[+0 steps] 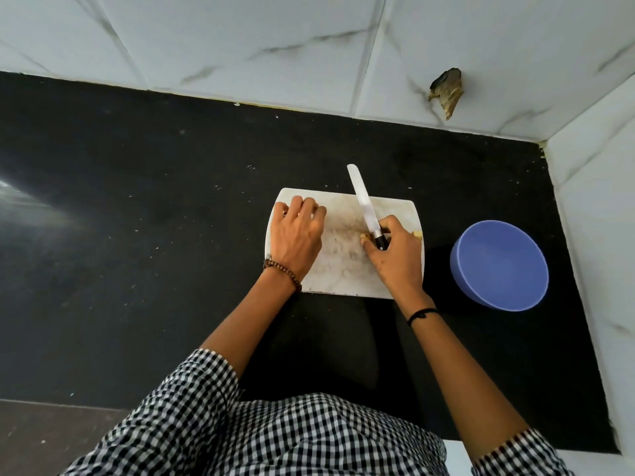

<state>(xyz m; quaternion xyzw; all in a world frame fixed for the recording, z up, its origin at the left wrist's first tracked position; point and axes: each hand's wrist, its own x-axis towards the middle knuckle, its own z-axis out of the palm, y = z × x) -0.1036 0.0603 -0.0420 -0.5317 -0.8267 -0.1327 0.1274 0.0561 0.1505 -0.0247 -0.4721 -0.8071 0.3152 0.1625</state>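
A white, stained cutting board (343,269) lies on the black counter (137,235). My left hand (297,235) rests on the board's left part with its fingers curled at the far left corner; I cannot tell whether anything is under them. My right hand (391,255) grips the black handle of a knife (362,201) whose white blade points away over the board's far edge. Small yellowish pieces of food (366,238) show at the right hand's fingers, and one (417,234) at the board's right edge.
A blue bowl (500,266) stands on the counter to the right of the board. White marbled tile walls (309,46) close the back and the right side. A brown broken patch (446,91) marks the back wall. The counter's front edge is near my checked shirt.
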